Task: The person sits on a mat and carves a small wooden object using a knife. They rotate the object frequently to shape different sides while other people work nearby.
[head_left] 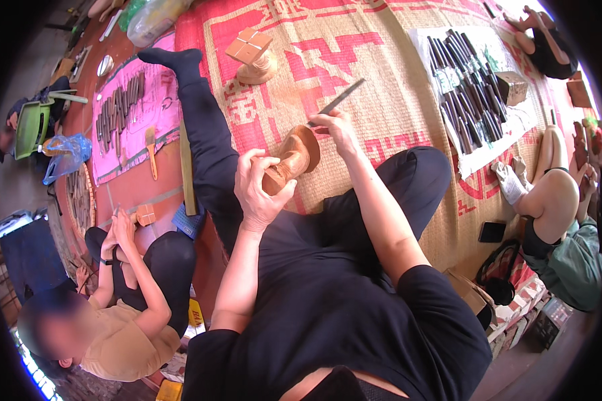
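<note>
My left hand (257,190) is closed around the near end of a turned wooden piece (293,162), with fingers over its top and thumb below. The piece is light brown, with a narrow waist and a wide round flange at its far end, and it lies tilted above my lap. In my right hand (336,130) a long, flat, dark carving chisel (344,98) is pinched close to its lower end. Its long shank points up and away to the right. The chisel's lower end is beside the flange; whether it touches the wood is hidden by my fingers.
Ahead on the patterned mat (334,20) stands another wooden piece (251,57) with a square top. Dark chisels (465,93) lie on white sheeting at right, more tools (120,110) on pink cloth at left, beside a brush (152,150). Other people sit on both sides.
</note>
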Demonstrator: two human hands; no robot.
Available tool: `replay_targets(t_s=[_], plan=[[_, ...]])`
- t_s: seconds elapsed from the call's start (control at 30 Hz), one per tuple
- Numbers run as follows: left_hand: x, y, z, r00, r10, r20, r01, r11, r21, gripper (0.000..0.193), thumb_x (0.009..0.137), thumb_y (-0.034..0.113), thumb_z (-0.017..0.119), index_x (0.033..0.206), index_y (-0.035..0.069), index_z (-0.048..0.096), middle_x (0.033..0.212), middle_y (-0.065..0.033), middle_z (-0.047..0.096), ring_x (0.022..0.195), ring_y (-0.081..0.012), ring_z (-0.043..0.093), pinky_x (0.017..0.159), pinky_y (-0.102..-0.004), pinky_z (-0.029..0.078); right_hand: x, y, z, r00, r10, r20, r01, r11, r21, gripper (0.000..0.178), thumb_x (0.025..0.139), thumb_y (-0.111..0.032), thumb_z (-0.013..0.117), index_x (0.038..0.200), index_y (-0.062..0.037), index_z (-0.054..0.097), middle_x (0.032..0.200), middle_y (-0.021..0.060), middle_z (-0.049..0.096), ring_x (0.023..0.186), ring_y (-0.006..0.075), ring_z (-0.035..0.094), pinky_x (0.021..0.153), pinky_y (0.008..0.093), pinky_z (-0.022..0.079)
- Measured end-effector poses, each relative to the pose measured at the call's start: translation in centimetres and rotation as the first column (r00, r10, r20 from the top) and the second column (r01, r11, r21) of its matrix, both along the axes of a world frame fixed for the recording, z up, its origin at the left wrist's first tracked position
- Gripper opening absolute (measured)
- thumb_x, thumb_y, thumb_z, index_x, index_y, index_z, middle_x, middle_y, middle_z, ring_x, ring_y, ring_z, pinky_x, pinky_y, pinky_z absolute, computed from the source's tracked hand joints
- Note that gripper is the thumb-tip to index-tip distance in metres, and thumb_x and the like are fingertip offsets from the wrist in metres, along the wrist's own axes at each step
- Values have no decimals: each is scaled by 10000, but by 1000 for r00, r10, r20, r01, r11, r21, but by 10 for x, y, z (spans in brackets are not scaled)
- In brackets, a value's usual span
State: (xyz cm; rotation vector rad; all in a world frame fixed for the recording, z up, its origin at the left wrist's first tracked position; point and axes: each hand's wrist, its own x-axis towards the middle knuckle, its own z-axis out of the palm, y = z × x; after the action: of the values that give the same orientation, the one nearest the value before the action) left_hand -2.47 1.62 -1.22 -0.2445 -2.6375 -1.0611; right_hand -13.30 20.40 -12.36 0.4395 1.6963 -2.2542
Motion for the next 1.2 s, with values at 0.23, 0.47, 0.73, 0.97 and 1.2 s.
replay_targets(t_s=[0.23,0.47,0.73,0.97,1.2], plan=[[-1,4,5,998,-55,-30,53,997,-64,452,561,194,786,961,104,597,1094,-103,529,934,-270,582,808,-388,493,-3,1,-8,999,-33,20,31,996,82,166,763,-124,688,849,15,659,771,95,674,671,159,637,645,285,510],[-1,-1,4,1000,-24,-16,23,999,-27,454,580,191,777,981,93,588,1096,-119,527,943,-285,585,811,-385,491,6,-6,1,989,146,-14,-145,988,58,212,758,-133,690,920,5,685,878,67,692,803,154,637,746,312,501],[1,-4,0,1000,-14,-8,14,1000,14,456,587,196,780,986,89,587,1103,-124,525,967,-284,575,818,-386,490,-2,13,-6,993,-108,56,105,993,54,187,770,-117,672,893,23,681,823,112,687,738,163,651,642,282,513],[-1,-4,2,1000,-14,12,14,1000,16,444,592,193,778,981,86,592,1103,-125,525,977,-282,575,834,-386,488,9,-10,-2,1000,25,-18,-25,999,33,171,766,-100,676,888,21,677,808,102,688,740,165,653,675,293,519],[0,-8,-3,1000,26,-3,-26,998,63,447,571,196,792,958,103,589,1080,-120,531,961,-293,577,817,-406,489,2,-1,-2,997,14,-75,-11,999,31,197,765,-101,691,919,21,674,828,95,690,755,160,649,693,302,514]])
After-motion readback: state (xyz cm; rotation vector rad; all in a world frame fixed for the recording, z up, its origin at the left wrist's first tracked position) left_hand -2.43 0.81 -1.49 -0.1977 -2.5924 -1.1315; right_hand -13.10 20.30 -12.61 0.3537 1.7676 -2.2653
